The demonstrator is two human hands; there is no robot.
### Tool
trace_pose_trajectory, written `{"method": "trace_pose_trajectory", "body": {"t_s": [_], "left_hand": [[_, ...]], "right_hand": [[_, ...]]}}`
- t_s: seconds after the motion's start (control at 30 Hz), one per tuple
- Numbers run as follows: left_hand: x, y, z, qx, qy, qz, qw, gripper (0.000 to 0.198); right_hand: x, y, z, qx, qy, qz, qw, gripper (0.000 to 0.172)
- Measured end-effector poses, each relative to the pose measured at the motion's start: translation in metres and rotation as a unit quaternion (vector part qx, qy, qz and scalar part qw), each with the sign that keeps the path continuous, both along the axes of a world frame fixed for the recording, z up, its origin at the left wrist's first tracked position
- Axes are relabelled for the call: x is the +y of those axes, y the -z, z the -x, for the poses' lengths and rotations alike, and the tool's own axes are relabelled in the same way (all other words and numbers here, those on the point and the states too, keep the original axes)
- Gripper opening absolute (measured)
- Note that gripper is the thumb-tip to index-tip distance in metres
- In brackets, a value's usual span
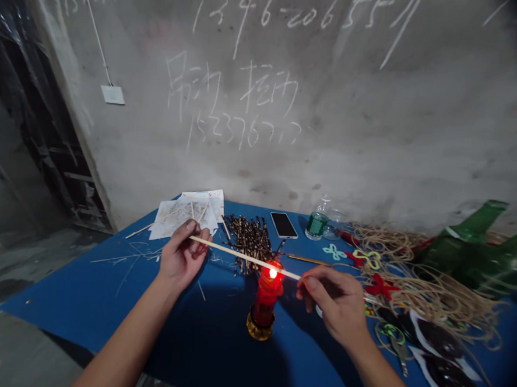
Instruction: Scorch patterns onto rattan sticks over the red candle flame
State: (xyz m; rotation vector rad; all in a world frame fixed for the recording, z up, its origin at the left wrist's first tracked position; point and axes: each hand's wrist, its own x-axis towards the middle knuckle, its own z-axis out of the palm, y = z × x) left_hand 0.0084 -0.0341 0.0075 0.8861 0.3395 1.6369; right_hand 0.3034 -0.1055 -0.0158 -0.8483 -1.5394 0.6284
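A thin pale bamboo strip (237, 254) stretches between both hands, held level over the flame of a red candle (266, 296) that stands on a gold base on the blue table (103, 301). My left hand (183, 254) pinches the strip's left end with fingers closed. My right hand (337, 300) pinches its right end, just right of the flame. The strip's middle passes right at the flame tip.
Behind the candle lie a pile of dark scorched sticks (250, 242), white papers (189, 212), a phone (283, 225) and a small water bottle (317, 219). To the right are a tangle of tan cord (428, 285), coloured knots, scissors (396, 342) and green bottles (469, 244). A concrete wall rises behind.
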Motion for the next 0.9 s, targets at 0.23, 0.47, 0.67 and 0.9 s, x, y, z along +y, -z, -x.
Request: {"method": "trace_pose_trajectory", "body": {"t_s": [0.23, 0.47, 0.67, 0.9], "left_hand": [[0.0013, 0.0022, 0.0013, 0.005, 0.001, 0.006, 1.000, 0.031], [0.0005, 0.0017, 0.0002, 0.006, 0.001, 0.004, 1.000, 0.031], [-0.0001, 0.0004, -0.0007, 0.006, -0.003, 0.004, 1.000, 0.034], [-0.0011, 0.0002, -0.0007, 0.013, 0.003, -0.001, 1.000, 0.032]], "right_hand": [[-0.0007, -0.0052, 0.0020, -0.020, -0.001, 0.001, 1.000, 0.037], [-0.0019, -0.0025, -0.0007, -0.022, -0.007, 0.000, 1.000, 0.035], [-0.0026, 0.0009, -0.0039, -0.021, -0.014, 0.001, 1.000, 0.033], [-0.0024, -0.0013, -0.0027, -0.025, -0.012, -0.009, 1.000, 0.035]]}}
